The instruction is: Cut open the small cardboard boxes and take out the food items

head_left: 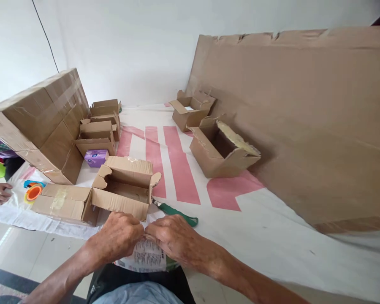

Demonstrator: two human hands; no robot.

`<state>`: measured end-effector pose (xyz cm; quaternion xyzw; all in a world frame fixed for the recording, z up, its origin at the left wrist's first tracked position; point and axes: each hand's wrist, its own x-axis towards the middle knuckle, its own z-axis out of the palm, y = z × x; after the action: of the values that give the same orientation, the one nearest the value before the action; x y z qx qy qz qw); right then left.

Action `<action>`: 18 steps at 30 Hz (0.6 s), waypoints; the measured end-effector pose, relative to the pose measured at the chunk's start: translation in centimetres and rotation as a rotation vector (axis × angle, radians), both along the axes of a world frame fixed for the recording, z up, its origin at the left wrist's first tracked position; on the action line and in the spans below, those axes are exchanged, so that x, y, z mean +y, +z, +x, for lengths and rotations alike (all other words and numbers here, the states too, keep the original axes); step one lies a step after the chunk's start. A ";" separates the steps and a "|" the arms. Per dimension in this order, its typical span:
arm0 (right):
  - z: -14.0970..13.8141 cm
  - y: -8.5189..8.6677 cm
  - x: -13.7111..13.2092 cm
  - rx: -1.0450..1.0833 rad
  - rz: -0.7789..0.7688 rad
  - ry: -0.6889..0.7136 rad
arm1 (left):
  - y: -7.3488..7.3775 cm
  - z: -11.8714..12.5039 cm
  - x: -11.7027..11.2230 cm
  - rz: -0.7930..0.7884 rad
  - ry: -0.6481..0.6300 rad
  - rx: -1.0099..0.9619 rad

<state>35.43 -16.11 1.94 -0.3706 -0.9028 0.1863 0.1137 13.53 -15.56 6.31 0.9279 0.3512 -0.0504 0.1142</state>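
Note:
Both of my hands are closed at the top edge of a white printed packet with small dark text and some green, held upright against my lap at the table's front edge. My left hand grips it with curled fingers. Right beside it, my right hand pinches the same edge, knuckles up. Just beyond lies an open cardboard box with its flaps spread. A tool with a green handle rests at that box's right corner, its far end partly hidden.
A taped carton, an orange tape roll and a purple box lie left. Stacked cartons stand behind them. Another open box and a large cardboard sheet are right. Another person's hand shows far left.

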 end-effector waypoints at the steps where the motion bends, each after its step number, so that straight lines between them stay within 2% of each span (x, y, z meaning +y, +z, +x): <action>1: 0.0 0.2 0.0 -0.001 -0.001 0.005 | 0.0 0.0 0.0 -0.007 -0.002 -0.014; 6: 0.0 1.5 0.3 -0.057 -0.032 0.063 | 0.2 -0.4 -0.5 -0.004 0.069 -0.130; 11: -0.2 2.9 0.8 -0.009 -0.099 0.122 | 1.0 -1.1 -1.6 -0.002 0.030 -0.167; 16: -0.8 3.2 0.8 0.017 -0.145 0.175 | 1.5 -1.9 -2.1 0.020 0.120 -0.119; 18: -1.1 3.1 0.6 -0.031 -0.141 0.161 | 1.2 -1.9 -2.1 0.008 0.108 -0.084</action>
<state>34.31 -15.47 5.03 -0.3066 -0.9159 0.2524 0.0580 11.59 -17.68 7.55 0.9094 0.3958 -0.0036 0.1276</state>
